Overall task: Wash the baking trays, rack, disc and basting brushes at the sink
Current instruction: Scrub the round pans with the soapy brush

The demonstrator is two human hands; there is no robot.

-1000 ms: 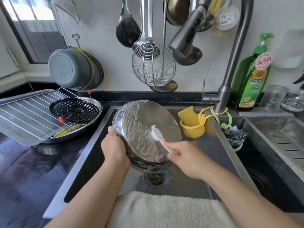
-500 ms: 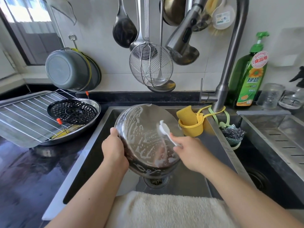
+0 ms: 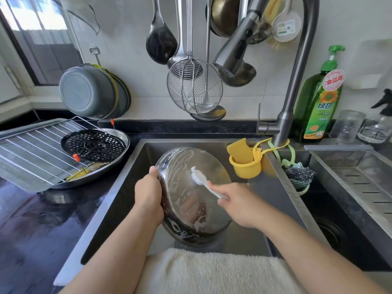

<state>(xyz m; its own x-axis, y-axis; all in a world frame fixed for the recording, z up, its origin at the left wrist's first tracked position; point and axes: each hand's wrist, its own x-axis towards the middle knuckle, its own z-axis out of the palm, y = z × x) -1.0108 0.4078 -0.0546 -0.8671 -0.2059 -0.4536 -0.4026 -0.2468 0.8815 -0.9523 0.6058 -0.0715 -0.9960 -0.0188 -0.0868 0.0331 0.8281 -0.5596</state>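
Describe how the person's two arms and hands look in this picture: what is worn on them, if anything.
Both forearms are bare up to the bottom edge of the picture, with no sleeve in sight. The left hand and the right hand wear no gloves. No watch, bracelet or ring shows on either wrist or on the fingers that can be seen. No markings show on them.
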